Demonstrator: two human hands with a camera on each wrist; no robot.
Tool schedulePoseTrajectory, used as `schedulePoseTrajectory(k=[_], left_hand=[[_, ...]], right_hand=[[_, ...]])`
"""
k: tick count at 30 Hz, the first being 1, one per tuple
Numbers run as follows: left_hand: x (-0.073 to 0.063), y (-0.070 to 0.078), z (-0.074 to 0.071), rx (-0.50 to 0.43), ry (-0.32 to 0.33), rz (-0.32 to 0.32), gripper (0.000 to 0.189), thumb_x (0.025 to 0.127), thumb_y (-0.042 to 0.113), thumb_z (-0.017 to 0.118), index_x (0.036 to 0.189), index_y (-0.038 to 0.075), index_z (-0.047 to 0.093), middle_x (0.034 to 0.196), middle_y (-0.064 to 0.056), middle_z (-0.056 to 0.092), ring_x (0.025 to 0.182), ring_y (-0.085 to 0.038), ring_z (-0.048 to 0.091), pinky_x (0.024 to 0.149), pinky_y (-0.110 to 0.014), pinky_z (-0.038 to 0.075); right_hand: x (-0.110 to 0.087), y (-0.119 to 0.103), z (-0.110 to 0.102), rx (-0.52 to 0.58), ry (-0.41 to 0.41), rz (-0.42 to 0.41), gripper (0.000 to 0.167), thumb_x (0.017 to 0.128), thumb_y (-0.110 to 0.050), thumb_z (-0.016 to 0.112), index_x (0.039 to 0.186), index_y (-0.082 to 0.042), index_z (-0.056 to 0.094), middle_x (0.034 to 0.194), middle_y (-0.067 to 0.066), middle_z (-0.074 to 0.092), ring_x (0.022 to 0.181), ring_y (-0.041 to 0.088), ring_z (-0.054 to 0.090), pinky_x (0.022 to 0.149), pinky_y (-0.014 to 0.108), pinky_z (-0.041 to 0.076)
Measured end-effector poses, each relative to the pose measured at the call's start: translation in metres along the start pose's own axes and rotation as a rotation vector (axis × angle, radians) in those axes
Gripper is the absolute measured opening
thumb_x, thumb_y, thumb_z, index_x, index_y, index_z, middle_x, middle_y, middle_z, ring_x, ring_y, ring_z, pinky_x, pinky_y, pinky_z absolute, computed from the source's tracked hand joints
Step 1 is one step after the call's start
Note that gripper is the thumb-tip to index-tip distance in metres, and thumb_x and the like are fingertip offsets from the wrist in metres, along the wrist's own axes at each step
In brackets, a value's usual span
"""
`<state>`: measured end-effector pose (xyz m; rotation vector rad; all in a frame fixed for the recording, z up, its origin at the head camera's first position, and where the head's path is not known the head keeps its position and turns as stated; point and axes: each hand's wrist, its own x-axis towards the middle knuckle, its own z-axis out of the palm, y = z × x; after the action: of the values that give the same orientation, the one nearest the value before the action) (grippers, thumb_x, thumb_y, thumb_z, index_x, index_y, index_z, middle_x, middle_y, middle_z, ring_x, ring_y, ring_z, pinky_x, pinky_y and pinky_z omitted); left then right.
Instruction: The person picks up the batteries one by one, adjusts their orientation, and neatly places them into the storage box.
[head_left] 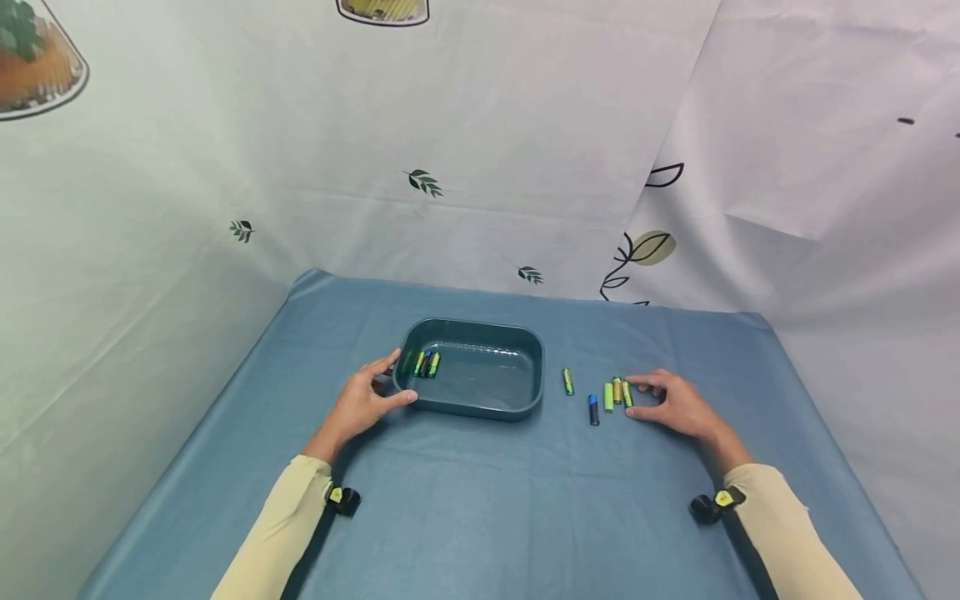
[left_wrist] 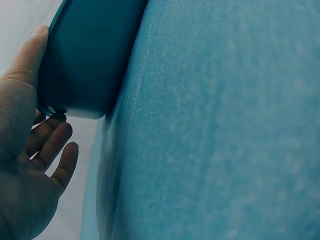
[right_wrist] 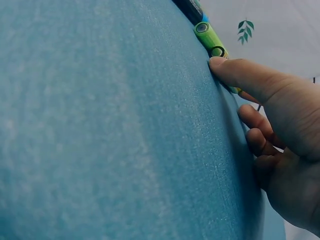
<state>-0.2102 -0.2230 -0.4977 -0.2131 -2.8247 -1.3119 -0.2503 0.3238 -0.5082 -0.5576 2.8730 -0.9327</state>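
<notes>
A teal rectangular baking dish (head_left: 480,410) stands on the blue cloth, with three batteries (head_left: 427,364) lying side by side at its left end. My left hand (head_left: 363,398) holds that end, thumb (left_wrist: 31,57) on the near side and fingers round the corner. To the right of the dish, my right hand (head_left: 675,406) pinches a green battery (head_left: 627,393) lengthwise between thumb and forefinger, low on the cloth. Beside it lie a gold-and-green battery (head_left: 617,390) and a light green battery (head_left: 608,397). In the right wrist view the thumb (right_wrist: 232,70) partly hides the batteries.
A blue-and-black battery (head_left: 593,410) and another green battery (head_left: 567,382) lie between the dish and the right hand. The blue cloth (head_left: 480,517) covers the table. White printed sheets (head_left: 495,108) hang behind and at both sides.
</notes>
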Motion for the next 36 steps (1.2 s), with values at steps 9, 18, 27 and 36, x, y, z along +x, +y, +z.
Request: schedulePoseTrajectory(k=[9, 18, 27, 36], left_hand=[[0.000, 0.001, -0.001, -0.005, 0.001, 0.007, 0.091, 0.085, 0.044, 0.084, 0.159, 0.017, 0.039, 0.159, -0.021, 0.040, 0.116, -0.039, 0.061, 0.090, -0.054, 0.054], [0.001, 0.001, -0.001, -0.012, -0.003, 0.018, 0.091, 0.085, 0.044, 0.084, 0.159, 0.015, 0.039, 0.159, -0.021, 0.040, 0.118, -0.040, 0.061, 0.091, -0.054, 0.054], [0.000, 0.000, 0.000, -0.017, -0.004, 0.016, 0.091, 0.085, 0.043, 0.084, 0.160, 0.015, 0.039, 0.160, -0.021, 0.039, 0.119, -0.041, 0.060, 0.093, -0.055, 0.053], [0.000, -0.001, 0.000, -0.013, 0.002, 0.013, 0.092, 0.085, 0.045, 0.084, 0.159, 0.016, 0.039, 0.159, -0.021, 0.040, 0.119, -0.041, 0.060, 0.092, -0.055, 0.054]], right_hand=[[0.000, 0.003, 0.004, 0.011, 0.044, -0.003, 0.054, 0.084, -0.034, 0.087, 0.128, -0.007, 0.072, 0.103, 0.005, 0.062, 0.088, 0.020, 0.051, 0.073, 0.035, 0.043], [-0.001, 0.001, 0.004, 0.008, 0.096, -0.003, 0.054, 0.082, -0.034, 0.088, 0.126, -0.006, 0.073, 0.105, 0.007, 0.065, 0.089, 0.019, 0.054, 0.074, 0.037, 0.045], [-0.002, -0.003, 0.004, 0.020, 0.184, -0.011, 0.053, 0.081, -0.032, 0.090, 0.125, -0.007, 0.074, 0.106, 0.008, 0.070, 0.090, 0.018, 0.061, 0.074, 0.033, 0.049], [0.001, -0.022, -0.006, 0.005, 0.253, 0.001, 0.053, 0.082, -0.031, 0.088, 0.127, -0.008, 0.072, 0.113, 0.014, 0.071, 0.097, 0.032, 0.067, 0.075, 0.044, 0.053]])
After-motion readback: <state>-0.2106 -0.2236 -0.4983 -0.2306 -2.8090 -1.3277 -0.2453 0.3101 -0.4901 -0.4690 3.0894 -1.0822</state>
